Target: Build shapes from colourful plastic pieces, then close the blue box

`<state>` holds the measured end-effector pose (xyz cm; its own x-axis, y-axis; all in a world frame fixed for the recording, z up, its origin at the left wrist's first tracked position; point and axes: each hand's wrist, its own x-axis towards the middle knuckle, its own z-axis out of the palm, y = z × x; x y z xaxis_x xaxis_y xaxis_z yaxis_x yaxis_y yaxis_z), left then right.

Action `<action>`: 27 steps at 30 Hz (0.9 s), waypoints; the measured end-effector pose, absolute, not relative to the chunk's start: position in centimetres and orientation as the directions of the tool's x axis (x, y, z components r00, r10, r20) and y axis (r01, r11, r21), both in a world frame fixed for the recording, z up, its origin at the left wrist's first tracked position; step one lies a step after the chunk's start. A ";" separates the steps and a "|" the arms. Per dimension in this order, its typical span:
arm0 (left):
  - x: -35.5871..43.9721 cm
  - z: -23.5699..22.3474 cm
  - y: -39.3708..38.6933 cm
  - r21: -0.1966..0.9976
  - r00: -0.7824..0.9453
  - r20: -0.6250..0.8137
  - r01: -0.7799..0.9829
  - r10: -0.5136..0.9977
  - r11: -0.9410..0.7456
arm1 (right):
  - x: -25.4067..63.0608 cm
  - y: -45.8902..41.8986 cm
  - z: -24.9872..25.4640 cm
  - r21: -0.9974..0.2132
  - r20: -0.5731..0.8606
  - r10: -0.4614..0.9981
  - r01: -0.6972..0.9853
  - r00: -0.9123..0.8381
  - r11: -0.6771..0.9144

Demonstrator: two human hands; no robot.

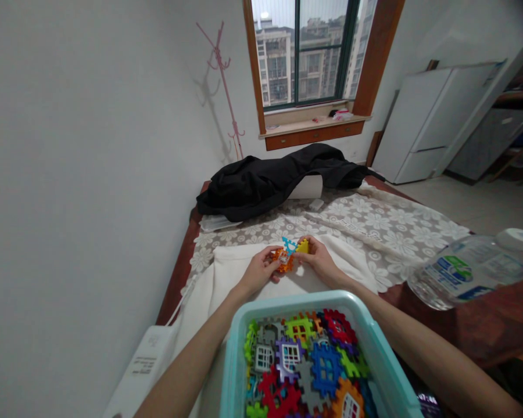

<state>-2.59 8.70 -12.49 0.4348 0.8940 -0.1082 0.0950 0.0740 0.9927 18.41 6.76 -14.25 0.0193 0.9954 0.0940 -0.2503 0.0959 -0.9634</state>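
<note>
Over the white cloth, my left hand is closed on an orange building piece with a white window grid. A light blue triangular piece stands joined at its top. My right hand pinches a yellow piece against the right side of the blue one. Whether the yellow piece is locked in place cannot be made out. Close to me, between my forearms, sits a turquoise bin full of interlocking plastic pieces in many colours, such as a blue window piece.
A large clear water bottle lies at the right. Black clothing is heaped along the far side of the floral tablecloth. A white box-like device is at the lower left, beside the wall.
</note>
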 end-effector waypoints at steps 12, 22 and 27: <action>-2.7 -12.9 8.9 0.995 0.432 -0.095 0.006 0.897 0.102 | 22.8 1.7 -4.9 -0.993 0.121 0.637 -0.083 -0.761 0.089; -2.8 -12.8 9.0 0.995 0.395 -0.062 -0.043 0.917 0.086 | 18.3 5.7 -14.0 -0.921 0.342 0.939 0.192 -0.017 0.339; -2.7 -12.7 8.9 0.993 0.403 -0.067 -0.059 0.913 0.099 | 18.6 5.5 -14.2 -0.815 0.463 0.878 0.332 -0.120 0.475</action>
<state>-2.71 8.90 -12.74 0.4033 0.9126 -0.0665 -0.0595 0.0987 0.9933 18.56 5.52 -14.23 -0.1204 0.8781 0.4631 0.3324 0.4753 -0.8146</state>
